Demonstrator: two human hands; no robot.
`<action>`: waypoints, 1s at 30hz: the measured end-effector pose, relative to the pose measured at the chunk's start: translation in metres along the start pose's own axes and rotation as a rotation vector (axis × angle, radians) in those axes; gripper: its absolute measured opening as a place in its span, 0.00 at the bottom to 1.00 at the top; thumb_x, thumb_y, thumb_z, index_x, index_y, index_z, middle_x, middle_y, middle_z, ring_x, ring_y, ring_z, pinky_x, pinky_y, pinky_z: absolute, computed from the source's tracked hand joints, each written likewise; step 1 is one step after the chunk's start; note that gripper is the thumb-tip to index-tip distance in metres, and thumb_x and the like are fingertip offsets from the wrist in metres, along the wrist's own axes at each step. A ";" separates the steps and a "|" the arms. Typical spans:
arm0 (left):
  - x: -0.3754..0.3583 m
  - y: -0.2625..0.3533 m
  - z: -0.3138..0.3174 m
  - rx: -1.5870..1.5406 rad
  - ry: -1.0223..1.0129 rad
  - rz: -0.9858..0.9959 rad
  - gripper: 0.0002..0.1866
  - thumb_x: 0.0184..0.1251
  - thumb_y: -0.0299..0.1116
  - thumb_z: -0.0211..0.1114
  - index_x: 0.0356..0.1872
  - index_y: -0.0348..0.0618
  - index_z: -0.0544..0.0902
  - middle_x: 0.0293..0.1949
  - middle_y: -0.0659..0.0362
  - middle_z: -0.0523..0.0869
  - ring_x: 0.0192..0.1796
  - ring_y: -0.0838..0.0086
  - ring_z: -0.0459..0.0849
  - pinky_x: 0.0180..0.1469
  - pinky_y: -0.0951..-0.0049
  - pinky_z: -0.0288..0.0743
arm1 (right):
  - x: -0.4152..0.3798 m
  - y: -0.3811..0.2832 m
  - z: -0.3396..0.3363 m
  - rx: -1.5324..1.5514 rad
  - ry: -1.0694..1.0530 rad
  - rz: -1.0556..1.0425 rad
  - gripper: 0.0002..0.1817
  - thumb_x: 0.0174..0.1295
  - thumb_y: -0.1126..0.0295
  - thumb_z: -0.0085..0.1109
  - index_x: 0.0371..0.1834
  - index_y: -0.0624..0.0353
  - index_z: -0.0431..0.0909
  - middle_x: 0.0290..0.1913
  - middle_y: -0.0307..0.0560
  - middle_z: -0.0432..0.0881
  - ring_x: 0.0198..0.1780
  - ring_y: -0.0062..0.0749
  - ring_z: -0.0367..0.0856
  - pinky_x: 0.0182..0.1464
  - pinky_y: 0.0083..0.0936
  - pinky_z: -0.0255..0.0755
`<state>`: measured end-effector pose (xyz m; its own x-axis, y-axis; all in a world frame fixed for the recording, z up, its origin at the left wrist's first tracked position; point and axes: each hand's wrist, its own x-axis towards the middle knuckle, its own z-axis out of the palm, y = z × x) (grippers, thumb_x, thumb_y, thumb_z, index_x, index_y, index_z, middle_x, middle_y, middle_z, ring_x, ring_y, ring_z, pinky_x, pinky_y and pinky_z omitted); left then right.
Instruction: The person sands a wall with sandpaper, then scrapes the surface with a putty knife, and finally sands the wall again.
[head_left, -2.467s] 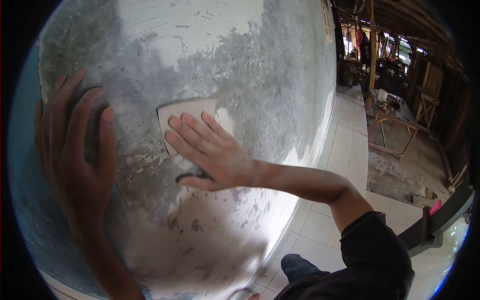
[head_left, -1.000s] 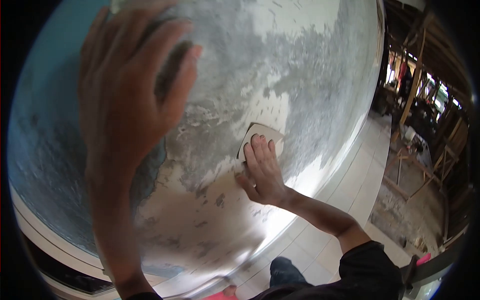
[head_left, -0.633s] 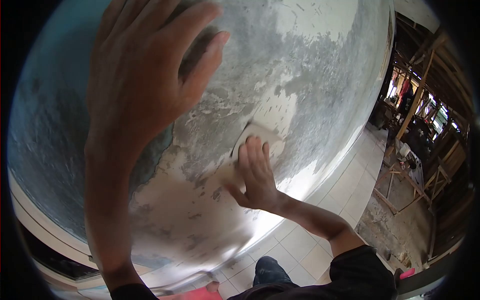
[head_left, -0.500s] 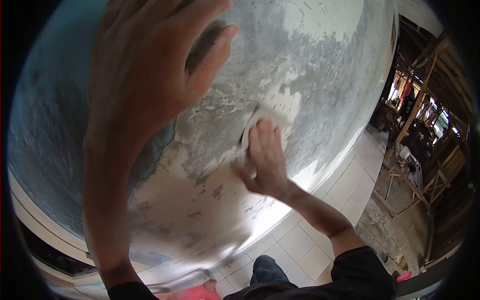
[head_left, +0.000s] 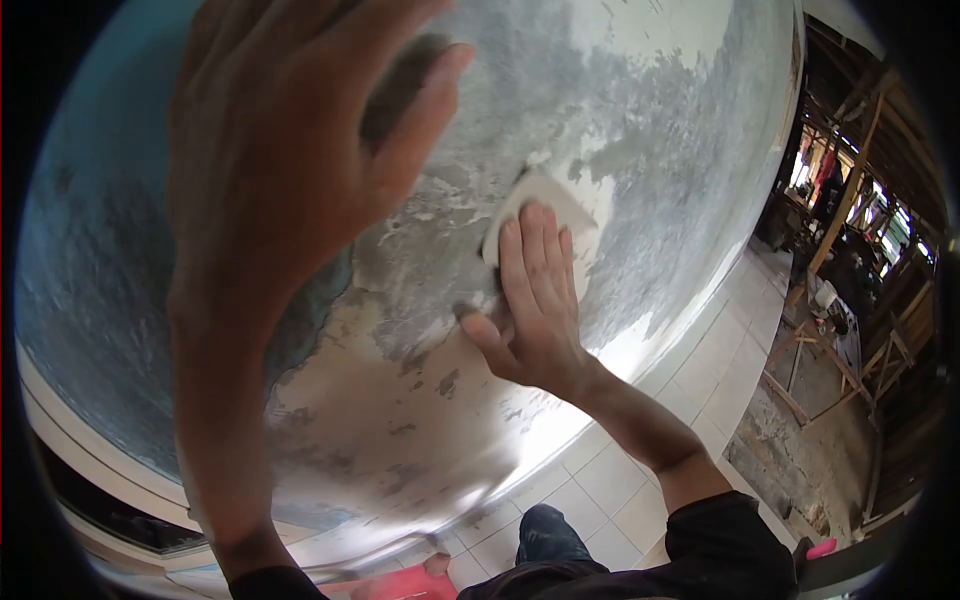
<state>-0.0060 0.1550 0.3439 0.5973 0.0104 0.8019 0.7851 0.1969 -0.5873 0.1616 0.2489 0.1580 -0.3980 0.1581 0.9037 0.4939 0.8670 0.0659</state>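
My left hand (head_left: 290, 130) is large and close in the upper left, thumb spread away from the other fingers, over the patchy wall (head_left: 420, 265). Its fingertips run out of the top of the view, and nothing shows in it. Farther down the wall, my right hand (head_left: 540, 300) presses a pale, square-cornered sheet of sandpaper (head_left: 562, 205) against the surface with fingers laid flat. The sheet's upper part sticks out beyond the fingertips. Grey, whitish and blue-green patches cover the wall around both hands.
Light floor tiles (head_left: 610, 480) run along the wall's foot. A red object (head_left: 405, 585) lies at the bottom, near my knee (head_left: 550, 535). To the right are a wooden frame (head_left: 815, 370) and a cluttered, timber-roofed area. A pale-framed opening (head_left: 110, 510) sits at lower left.
My right hand has slid slightly up the wall with the sandpaper, and more of the sheet shows. My left hand stays in about the same place.
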 end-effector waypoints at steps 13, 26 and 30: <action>-0.004 -0.006 0.019 -0.149 0.151 0.083 0.13 0.52 0.31 0.70 0.38 0.38 0.82 0.50 0.48 0.80 0.59 0.54 0.77 0.65 0.47 0.64 | -0.015 -0.004 0.002 -0.035 -0.032 0.017 0.45 0.65 0.46 0.54 0.74 0.70 0.51 0.75 0.72 0.47 0.77 0.65 0.44 0.73 0.62 0.37; -0.004 0.005 0.006 -0.153 0.192 0.076 0.13 0.54 0.33 0.70 0.39 0.40 0.82 0.52 0.48 0.80 0.62 0.54 0.75 0.68 0.48 0.61 | 0.001 -0.005 -0.004 0.052 -0.002 0.023 0.47 0.65 0.47 0.55 0.76 0.67 0.45 0.76 0.73 0.43 0.77 0.69 0.41 0.73 0.63 0.38; -0.003 0.008 0.001 -0.018 0.030 0.006 0.12 0.54 0.33 0.69 0.39 0.41 0.82 0.53 0.49 0.80 0.63 0.55 0.74 0.69 0.48 0.60 | 0.005 -0.022 -0.008 0.065 -0.037 0.070 0.49 0.65 0.48 0.56 0.75 0.71 0.42 0.76 0.72 0.44 0.77 0.67 0.40 0.73 0.61 0.36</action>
<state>-0.0013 0.1572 0.3371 0.6067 -0.0174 0.7947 0.7839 0.1792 -0.5945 0.1550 0.2270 0.1640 -0.3929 0.2360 0.8888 0.4708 0.8818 -0.0261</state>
